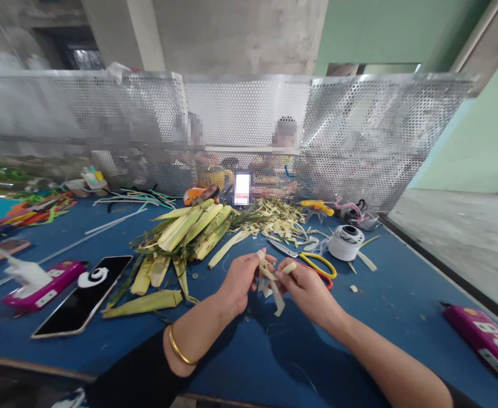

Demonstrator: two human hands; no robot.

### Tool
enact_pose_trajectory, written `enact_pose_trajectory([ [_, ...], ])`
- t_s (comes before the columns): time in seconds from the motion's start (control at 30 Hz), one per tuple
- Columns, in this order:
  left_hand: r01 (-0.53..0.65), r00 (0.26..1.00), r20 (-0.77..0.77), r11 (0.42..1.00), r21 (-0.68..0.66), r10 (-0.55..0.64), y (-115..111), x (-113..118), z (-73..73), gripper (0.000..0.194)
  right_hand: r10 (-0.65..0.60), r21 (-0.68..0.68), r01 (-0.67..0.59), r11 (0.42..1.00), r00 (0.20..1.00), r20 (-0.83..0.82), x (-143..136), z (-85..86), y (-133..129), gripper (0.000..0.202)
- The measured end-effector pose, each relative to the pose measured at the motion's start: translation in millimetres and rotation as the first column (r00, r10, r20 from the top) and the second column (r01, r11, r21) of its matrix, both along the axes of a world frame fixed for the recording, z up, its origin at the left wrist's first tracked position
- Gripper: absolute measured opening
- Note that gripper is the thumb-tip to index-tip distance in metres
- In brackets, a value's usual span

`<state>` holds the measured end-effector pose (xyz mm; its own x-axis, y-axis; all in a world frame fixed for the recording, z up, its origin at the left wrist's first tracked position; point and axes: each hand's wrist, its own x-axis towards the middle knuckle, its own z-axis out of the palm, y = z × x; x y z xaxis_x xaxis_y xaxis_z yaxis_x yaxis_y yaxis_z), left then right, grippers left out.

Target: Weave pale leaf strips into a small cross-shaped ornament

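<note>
Over the blue table, my left hand (241, 279) and my right hand (303, 286) meet, fingers pinched around pale strips of corn husk (277, 296). One strip hangs below the fingertips, and a short piece pokes up from the right hand's pinch. How the strips are joined between the fingers is too small to tell. Just behind my right hand lie scissors (319, 263) with yellow and red handles, blades pointing left. A spool of white thread (346, 242) stands to their right. Left of my hands is a pile of corn husks (193, 226), with several loose husks in front.
Shredded husk (281, 221) lies heaped near the perforated metal screen (249, 113). A phone (83, 297) and a magenta power strip (45, 283) lie at left, another magenta power strip (485, 340) at right. A yellow tool (317, 207) sits at the back.
</note>
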<state>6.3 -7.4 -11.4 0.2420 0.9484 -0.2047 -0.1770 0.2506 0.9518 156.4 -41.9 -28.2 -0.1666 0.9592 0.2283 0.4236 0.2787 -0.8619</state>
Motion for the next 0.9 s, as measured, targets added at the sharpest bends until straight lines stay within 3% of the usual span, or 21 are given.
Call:
enact_pose_trajectory([
  [0.33, 0.103, 0.992, 0.076, 0.992, -0.072, -0.098, -1.8, 0.6, 2.9, 0.038, -0.070, 0.098, 0.082, 0.992, 0.990, -0.120, 1.9, -1.7, 5.7, 0.031],
  [0.5, 0.152, 0.983, 0.118, 0.982, -0.116, -0.139, -0.8, -0.4, 3.7, 0.032, -0.194, 0.184, 0.188, 0.965, 0.981, 0.011, 5.6, -2.2, 8.7, 0.026],
  [0.7, 0.075, 0.984, 0.177, 0.967, -0.244, -0.032, 2.3, -1.2, 7.2, 0.023, -0.269, 0.509, 0.117, 0.853, 0.934, 0.235, 5.8, 4.5, 3.1, 0.022],
  [0.9, 0.035, 0.963, 0.260, 0.934, -0.355, 0.062, 6.5, -2.2, 8.5, 0.021, -0.360, 0.673, -0.042, 0.739, 0.820, 0.446, 8.5, 8.8, 1.0, 0.021],
])
